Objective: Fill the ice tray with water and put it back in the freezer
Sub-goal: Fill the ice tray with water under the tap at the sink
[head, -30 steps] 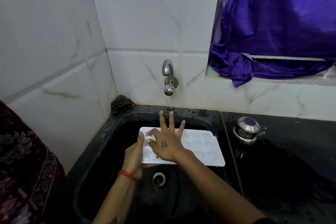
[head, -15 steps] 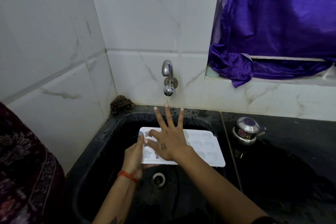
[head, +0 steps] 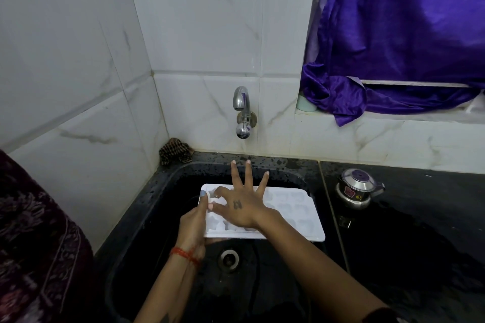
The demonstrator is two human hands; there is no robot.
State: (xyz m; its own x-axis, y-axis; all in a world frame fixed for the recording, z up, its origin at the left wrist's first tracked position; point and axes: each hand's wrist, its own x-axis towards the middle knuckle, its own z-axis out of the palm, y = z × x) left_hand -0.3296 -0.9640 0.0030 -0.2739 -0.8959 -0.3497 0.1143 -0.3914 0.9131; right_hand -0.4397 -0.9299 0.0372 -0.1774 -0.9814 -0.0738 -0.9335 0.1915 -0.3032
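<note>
A white ice tray (head: 294,215) with star-shaped cells is held level over the black sink (head: 147,217), below the chrome tap (head: 242,113). No water runs from the tap. My left hand (head: 193,223) grips the tray's left end, thumb on top and fingers underneath. My right hand (head: 242,202) is spread over the tray's left half, three fingers straight and pointing toward the tap, index finger and thumb bent down at the cells near the left edge. The freezer is not in view.
The sink drain (head: 229,258) lies under the tray. A small steel lidded pot (head: 357,187) stands on the dark counter to the right. A brown scrub cloth (head: 175,151) sits in the back left corner. Purple curtain fabric (head: 393,47) hangs over the ledge.
My right hand's straight fingers have shifted slightly over the tray, lifting toward the tap and spreading again. The tray and my left hand have stayed in place.
</note>
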